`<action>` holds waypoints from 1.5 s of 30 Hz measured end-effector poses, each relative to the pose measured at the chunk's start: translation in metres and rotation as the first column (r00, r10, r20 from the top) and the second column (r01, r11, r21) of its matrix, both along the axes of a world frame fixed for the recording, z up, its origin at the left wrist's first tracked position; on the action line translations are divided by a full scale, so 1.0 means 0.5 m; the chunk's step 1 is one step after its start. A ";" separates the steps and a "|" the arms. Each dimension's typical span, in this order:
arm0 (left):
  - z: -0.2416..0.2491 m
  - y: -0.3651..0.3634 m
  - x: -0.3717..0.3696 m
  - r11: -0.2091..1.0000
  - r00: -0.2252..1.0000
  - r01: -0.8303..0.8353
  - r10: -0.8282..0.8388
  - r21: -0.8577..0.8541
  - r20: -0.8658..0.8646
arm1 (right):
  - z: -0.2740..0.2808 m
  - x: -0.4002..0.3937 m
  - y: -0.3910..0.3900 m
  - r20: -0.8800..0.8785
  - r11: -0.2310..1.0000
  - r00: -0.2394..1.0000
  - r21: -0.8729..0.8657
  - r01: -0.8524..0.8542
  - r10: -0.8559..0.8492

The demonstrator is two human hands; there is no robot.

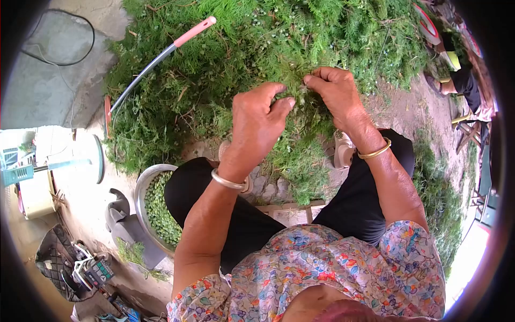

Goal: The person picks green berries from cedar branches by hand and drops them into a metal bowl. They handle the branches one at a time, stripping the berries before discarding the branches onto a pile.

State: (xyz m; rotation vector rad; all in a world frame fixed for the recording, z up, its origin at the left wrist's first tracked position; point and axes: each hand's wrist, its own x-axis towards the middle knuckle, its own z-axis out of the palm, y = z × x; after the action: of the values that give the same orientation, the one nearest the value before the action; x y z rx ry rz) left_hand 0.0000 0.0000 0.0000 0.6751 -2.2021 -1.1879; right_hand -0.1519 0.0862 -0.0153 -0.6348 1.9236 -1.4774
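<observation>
Both hands are raised over a heap of green leafy branches point(214, 64). My left hand point(260, 115) has its thumb and forefinger bent toward each other, with a small gap between the tips; no item shows clearly between them. My right hand point(335, 94) pinches a green sprig point(303, 99) with thumb and forefinger, and the sprig hangs between the two hands. Small pale green berries dot the branches. Beside my left knee stands a round metal basin point(140, 196) with many green berries point(161, 209) in it.
A curved tool with a pink handle point(195, 31) lies across the heap at upper left. A grey dustpan-like object point(137, 236) lies by the basin. A bag point(56, 257) is at lower left. Another person's leg point(465, 86) shows at the right edge.
</observation>
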 end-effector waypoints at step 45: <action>0.032 -0.041 0.036 0.842 0.978 0.128 -0.019 0.525 -0.209 | 0.052 -0.006 0.012 -0.134 0.764 0.838 0.505 -0.401 0.528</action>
State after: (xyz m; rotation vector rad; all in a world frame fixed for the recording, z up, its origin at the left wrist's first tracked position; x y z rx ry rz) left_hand 0.0181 -0.0204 0.0162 0.6529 -1.7417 -1.8602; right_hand -0.1552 0.0922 0.0105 -1.0386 2.0136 -0.6060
